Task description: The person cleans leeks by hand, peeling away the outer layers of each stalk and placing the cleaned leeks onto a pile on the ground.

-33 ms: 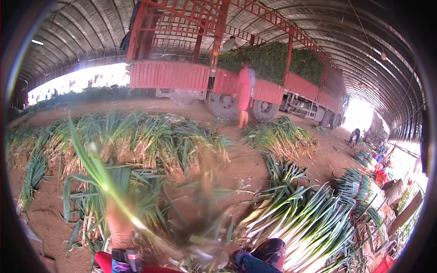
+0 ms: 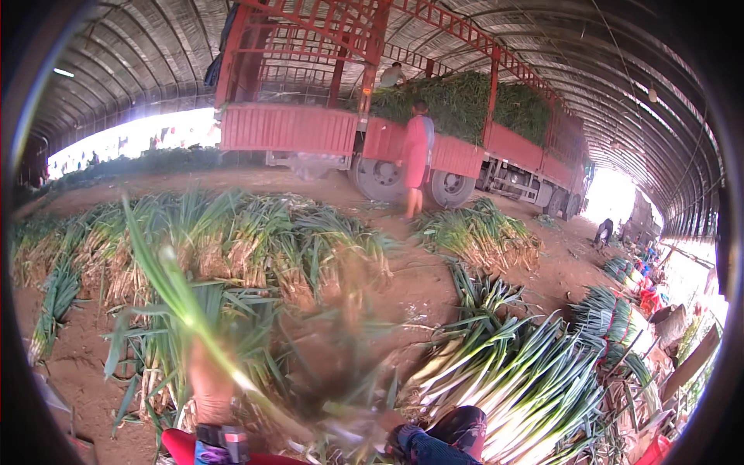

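My left hand (image 2: 208, 376), blurred by motion, is closed around a long green onion (image 2: 190, 314). Its green leaves slant up to the left, and its pale stem runs down to the right toward my other hand. My right hand (image 2: 387, 425) is low in the middle, just past a blue patterned sleeve, and its fingers are too smeared to read. Beneath and left of the left hand lies a heap of untrimmed green onions (image 2: 159, 353) with dry, brownish lower stems. To the right of my knee spreads a pile of clean white-stemmed green onions (image 2: 515, 380).
Rows of unpeeled green onions (image 2: 256, 240) lie across the dirt floor (image 2: 411, 291) ahead. A red truck (image 2: 287, 128) loaded with greens stands behind them. A person in red (image 2: 417, 151) stands beside it. Tied bundles (image 2: 616, 318) lie at the right.
My left hand and the green onion in it have shifted slightly to the right. My right hand has barely moved, and the piles are unchanged.
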Motion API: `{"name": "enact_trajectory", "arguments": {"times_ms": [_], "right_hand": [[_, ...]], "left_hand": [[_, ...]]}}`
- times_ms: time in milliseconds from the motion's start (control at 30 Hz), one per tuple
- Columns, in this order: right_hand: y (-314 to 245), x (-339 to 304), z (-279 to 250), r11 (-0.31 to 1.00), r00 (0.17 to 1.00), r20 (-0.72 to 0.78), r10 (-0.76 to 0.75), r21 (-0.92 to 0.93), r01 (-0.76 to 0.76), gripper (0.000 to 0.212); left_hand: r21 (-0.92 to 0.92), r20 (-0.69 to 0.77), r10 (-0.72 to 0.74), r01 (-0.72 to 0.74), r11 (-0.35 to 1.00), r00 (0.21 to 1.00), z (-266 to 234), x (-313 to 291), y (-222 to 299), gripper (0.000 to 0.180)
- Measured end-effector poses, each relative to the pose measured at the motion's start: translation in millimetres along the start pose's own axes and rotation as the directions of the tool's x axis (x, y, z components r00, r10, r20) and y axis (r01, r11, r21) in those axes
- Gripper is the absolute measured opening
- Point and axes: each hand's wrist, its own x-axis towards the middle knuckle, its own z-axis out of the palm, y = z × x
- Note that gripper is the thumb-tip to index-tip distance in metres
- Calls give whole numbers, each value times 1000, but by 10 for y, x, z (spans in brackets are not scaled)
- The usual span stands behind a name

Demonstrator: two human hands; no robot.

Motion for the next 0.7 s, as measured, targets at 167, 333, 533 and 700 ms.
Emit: {"name": "enact_trajectory", "arguments": {"times_ms": [167,333,533,700], "right_hand": [[-1432,-23,-559,328,884,-51,-465,917,226,45],[-2201,-1144,-1652,467,802,-164,-575,739,486,45],[-1973,-751,-895,640,856,-174,-487,596,485,42],[-1943,-855,-776,707,873,-244,-422,514,485,39]], "left_hand": [[35,-71,-44,46,998,996,47,-27,-632,28],[51,-62,-11,14,999,998,83,-63,-893,24],[97,-189,43,-25,995,981,-37,-117,-991,28],[136,-291,96,-58,989,952,1,-160,-969,38]]}}
